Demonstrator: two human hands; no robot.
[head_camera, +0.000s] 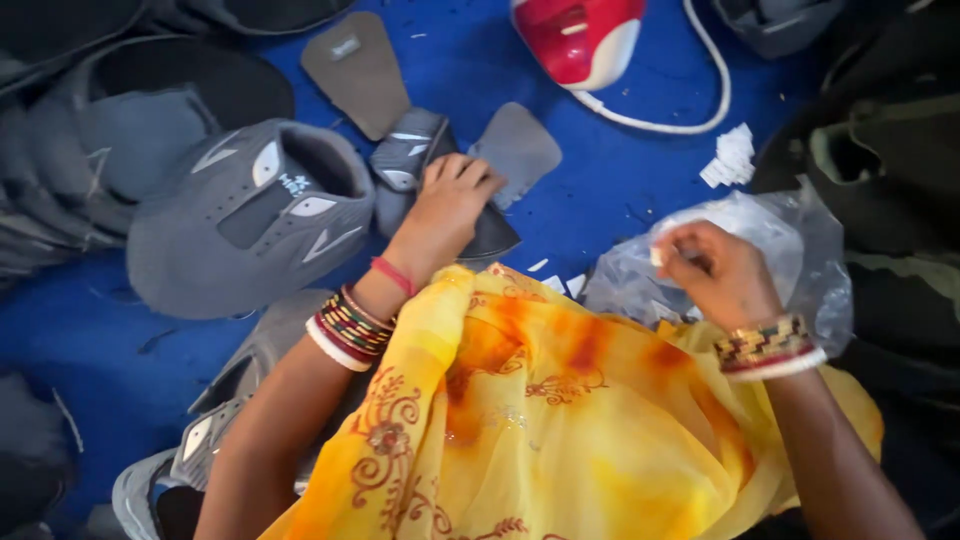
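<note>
Grey fabric shoe upper (440, 160) lying on a blue work surface (600, 170), pressed down under the left hand (447, 205), fingers curled over its edge. Right hand (715, 272) closed in a pinch on something small and white, possibly a scrap of paper, over a clear plastic bag (790, 250). Larger grey upper (250, 215) just left. Yellow patterned cloth (540, 410) draped across the lap.

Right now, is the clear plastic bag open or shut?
Open: the right hand reaches into the clear plastic bag, whose crumpled mouth gapes around the fingers.
</note>
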